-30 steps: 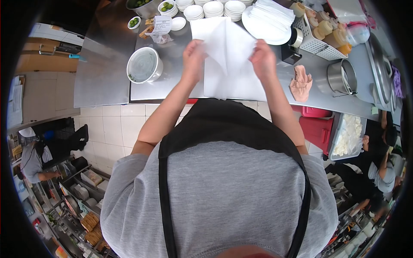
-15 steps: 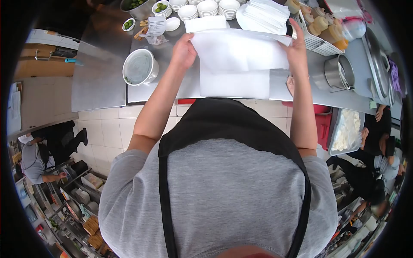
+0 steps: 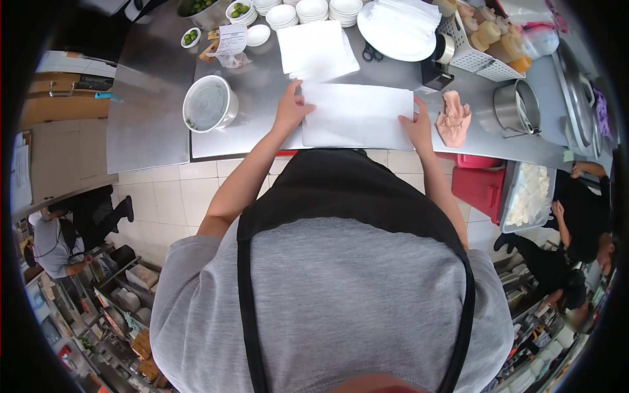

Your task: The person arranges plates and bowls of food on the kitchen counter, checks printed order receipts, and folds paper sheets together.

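A white paper sheet (image 3: 357, 116) lies on the steel counter (image 3: 262, 98) at its front edge. My left hand (image 3: 292, 109) grips the sheet's left edge between thumb and fingers. At the right edge, my right hand (image 3: 417, 124) has the paper between thumb and fingers. More white sheets (image 3: 316, 47) lie just behind, slightly fanned. To the right of my right hand is a crumpled pinkish cloth or glove (image 3: 453, 119). A white tub with a translucent lid (image 3: 211, 103) stands left of my left hand.
Stacked white bowls (image 3: 312, 10), a plate of folded white papers (image 3: 397, 31), black scissors (image 3: 372, 52) and a bottle basket (image 3: 481, 56) stand behind. A steel pot (image 3: 516, 108) is at right. Co-workers (image 3: 56, 242) (image 3: 580, 223) are at both sides.
Both hands have come down toward me and closer together, bringing the lifted sheet flat onto the counter. The sheets behind and the scissors are now uncovered.
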